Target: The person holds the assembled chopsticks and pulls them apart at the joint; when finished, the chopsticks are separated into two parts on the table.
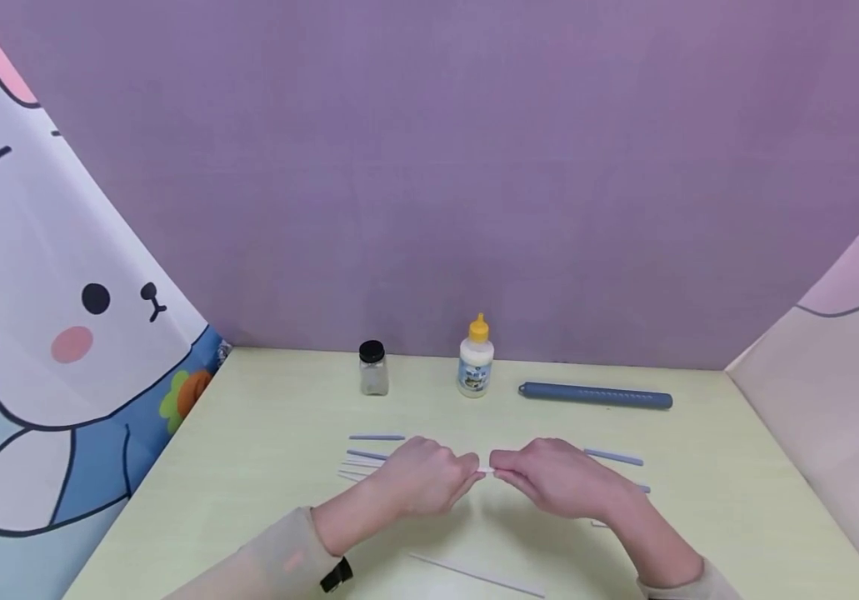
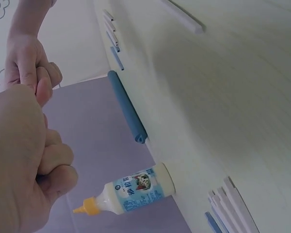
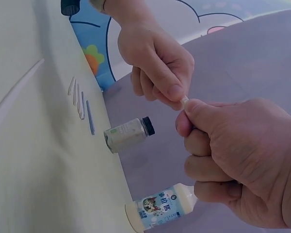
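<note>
My left hand (image 1: 429, 477) and right hand (image 1: 560, 477) meet almost fingertip to fingertip above the table. Both pinch a thin white stick (image 1: 485, 470); only a short piece of it shows in the gap, and the fingers cover the rest. In the right wrist view its bit of white (image 3: 184, 100) appears between the two thumbs. Below the hands lies a long white stick (image 1: 477, 575). Blue and white sticks (image 1: 377, 437) lie in a group beside the left hand. More blue sticks (image 1: 615, 457) lie by the right hand, partly hidden behind the forearm.
Along the back of the table stand a small clear jar with a black lid (image 1: 373, 371) and a white glue bottle with a yellow nozzle (image 1: 476, 358). A dark blue rod with a small end loop (image 1: 594, 395) lies right of them. Behind rises a purple backdrop (image 1: 474, 183).
</note>
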Demonstrator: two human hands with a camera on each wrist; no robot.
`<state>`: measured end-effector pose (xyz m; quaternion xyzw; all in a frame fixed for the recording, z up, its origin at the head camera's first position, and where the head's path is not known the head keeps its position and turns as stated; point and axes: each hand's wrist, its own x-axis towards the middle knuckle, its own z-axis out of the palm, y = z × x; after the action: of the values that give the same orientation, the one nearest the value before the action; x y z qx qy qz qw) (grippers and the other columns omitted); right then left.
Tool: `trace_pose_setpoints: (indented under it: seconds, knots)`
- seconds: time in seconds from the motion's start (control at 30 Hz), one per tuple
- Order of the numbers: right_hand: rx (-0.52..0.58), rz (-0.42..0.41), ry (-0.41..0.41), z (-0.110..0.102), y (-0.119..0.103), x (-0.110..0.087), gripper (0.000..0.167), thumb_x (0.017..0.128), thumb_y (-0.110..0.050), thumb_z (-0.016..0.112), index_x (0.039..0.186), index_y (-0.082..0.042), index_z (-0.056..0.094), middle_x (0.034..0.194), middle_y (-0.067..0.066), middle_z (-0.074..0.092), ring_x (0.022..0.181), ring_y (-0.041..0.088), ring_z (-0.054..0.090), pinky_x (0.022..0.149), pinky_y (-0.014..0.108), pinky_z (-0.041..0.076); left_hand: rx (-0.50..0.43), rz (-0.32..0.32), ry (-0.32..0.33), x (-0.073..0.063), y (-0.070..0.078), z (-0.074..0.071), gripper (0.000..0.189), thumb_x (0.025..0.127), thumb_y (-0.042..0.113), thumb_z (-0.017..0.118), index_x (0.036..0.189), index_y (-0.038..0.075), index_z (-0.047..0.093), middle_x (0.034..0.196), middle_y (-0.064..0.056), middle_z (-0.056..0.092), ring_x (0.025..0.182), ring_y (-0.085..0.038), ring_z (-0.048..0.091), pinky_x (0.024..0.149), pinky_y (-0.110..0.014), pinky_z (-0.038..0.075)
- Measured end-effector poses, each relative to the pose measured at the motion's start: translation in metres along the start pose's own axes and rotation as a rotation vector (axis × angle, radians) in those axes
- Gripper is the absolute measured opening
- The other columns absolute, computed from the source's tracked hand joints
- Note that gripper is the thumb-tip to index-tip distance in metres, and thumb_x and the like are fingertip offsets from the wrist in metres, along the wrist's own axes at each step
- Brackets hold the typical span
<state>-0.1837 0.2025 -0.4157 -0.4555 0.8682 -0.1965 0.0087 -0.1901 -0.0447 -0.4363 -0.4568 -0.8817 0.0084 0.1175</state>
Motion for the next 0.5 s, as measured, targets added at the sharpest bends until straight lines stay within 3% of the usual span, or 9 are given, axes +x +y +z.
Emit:
trace_pose_setpoints:
  seconds: [0.5]
  knots:
    - [0.016, 0.027, 0.007, 0.0006, 0.0018, -0.0009, 0.025, 0.113, -0.023, 0.053, 0.088, -0.022, 0.051, 0.067, -0.019, 0.023, 0.058, -0.006, 0.023, 0.054, 0.015, 0.023, -0.042, -0.04, 0.011, 0.0028, 0.001, 0.0033, 0.037, 0.113, 0.034, 0.049, 0.08, 0.019, 0.053, 0.056, 0.011, 0.031, 0.046, -0.004, 0.031, 0.044, -0.022, 0.03]
